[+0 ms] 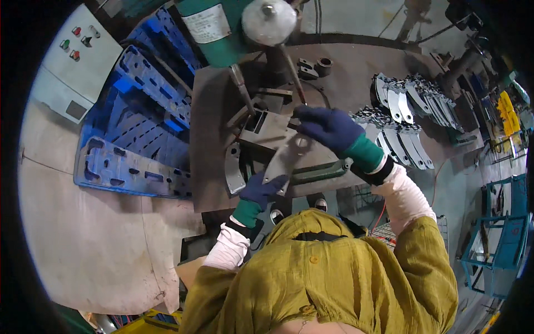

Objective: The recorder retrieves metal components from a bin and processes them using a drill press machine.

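My left hand (260, 189), in a dark blue glove with a green cuff, is closed on the near end of a curved grey metal plate (283, 158). That plate slants up over a metal fixture block (270, 129). My right hand (329, 131), gloved the same way, is closed at the lower end of a thin lever rod (293, 71). The rod comes down from a green drill-press-like machine (214, 33). Beside the fixture on the left lies another curved plate (234, 170) with holes. A green clamp-like bar (321, 172) lies in front of the block.
Stacks of curved metal plates (397, 106) cover the right side of the brown worktable (356, 61). Dark metal parts (314, 68) lie at its back. Blue plastic pallets (133, 167) and a control box (75, 61) with buttons stand at left. A blue rack (495, 234) is at far right.
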Action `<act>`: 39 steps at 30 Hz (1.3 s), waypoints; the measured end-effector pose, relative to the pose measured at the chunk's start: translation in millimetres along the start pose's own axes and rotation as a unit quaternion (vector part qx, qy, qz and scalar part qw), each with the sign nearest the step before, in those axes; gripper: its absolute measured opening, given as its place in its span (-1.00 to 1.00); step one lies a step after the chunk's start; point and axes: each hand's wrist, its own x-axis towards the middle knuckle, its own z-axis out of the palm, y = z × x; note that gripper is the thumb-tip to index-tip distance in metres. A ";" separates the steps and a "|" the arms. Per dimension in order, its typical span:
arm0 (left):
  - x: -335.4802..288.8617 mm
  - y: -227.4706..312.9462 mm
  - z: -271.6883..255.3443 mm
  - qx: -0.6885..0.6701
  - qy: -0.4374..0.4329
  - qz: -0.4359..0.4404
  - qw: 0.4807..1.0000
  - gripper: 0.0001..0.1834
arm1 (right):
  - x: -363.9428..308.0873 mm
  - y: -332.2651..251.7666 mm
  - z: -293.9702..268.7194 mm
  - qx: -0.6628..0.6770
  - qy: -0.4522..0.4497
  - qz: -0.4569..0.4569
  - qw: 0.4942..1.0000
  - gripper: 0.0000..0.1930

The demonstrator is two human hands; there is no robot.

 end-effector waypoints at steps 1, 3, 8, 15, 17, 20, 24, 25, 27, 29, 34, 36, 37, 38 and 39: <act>5.6 -36.8 -14.8 0.110 0.074 0.104 0.986 -0.53 | 11.4 -31.3 -4.8 0.179 -0.012 -0.007 0.984 -0.49; 22.5 -56.1 -25.2 -0.004 0.187 0.011 0.982 -0.48 | 28.7 -72.4 -13.4 0.510 -0.059 0.028 0.858 -0.50; 48.5 -77.9 -40.6 -0.122 0.212 0.018 0.969 -0.60 | 67.2 -136.4 -39.6 0.792 -0.200 0.021 0.576 -0.43; 87.2 -47.6 -38.9 -0.361 0.248 -0.090 0.894 -0.58 | 91.0 -173.1 -48.3 0.836 -0.241 0.032 0.492 -0.43; 93.7 -56.1 -43.2 -0.340 0.221 -0.065 0.912 -0.66 | 93.0 -176.7 -48.5 0.830 -0.226 0.044 0.507 -0.47; 99.8 -47.3 -43.3 -0.352 0.216 -0.095 0.906 -0.74 | 90.3 -184.0 -52.4 0.835 -0.178 0.078 0.515 -0.52; 95.2 -69.3 -57.9 -0.204 0.173 -0.038 0.963 -0.70 | 92.3 -193.1 -53.8 0.851 -0.144 0.141 0.486 -0.53; 94.2 -69.2 -59.0 -0.190 0.160 -0.033 0.968 -0.67 | 92.0 -190.5 -55.6 0.855 -0.153 0.155 0.472 -0.51; 97.7 -65.2 -60.5 -0.283 0.158 -0.085 0.942 -0.60 | 90.6 -180.7 -58.9 0.861 -0.171 0.182 0.443 -0.49; 91.9 -69.0 -56.8 -0.150 0.162 -0.007 0.975 -0.56 | 88.3 -165.6 -49.5 0.814 -0.135 0.141 0.547 -0.50; 100.9 -57.2 -58.0 -0.321 0.233 -0.106 0.912 -0.57 | 71.6 -135.7 -14.4 0.712 -0.101 0.070 0.692 -0.51; 100.1 -55.8 -51.9 -0.294 0.265 -0.065 0.916 -0.51 | 64.3 -133.4 -7.9 0.761 -0.166 0.104 0.618 -0.50; 97.3 -54.4 -50.4 -0.261 0.248 -0.033 0.932 -0.52 | 64.5 -123.0 -3.4 0.759 -0.197 0.094 0.614 -0.49; 92.9 -54.0 -49.5 -0.227 0.231 -0.002 0.946 -0.52 | 62.4 -116.6 -1.0 0.742 -0.189 0.103 0.635 -0.50; 88.4 -49.6 -48.6 -0.212 0.228 0.011 0.950 -0.53 | 58.2 -113.7 0.8 0.724 -0.182 0.111 0.656 -0.51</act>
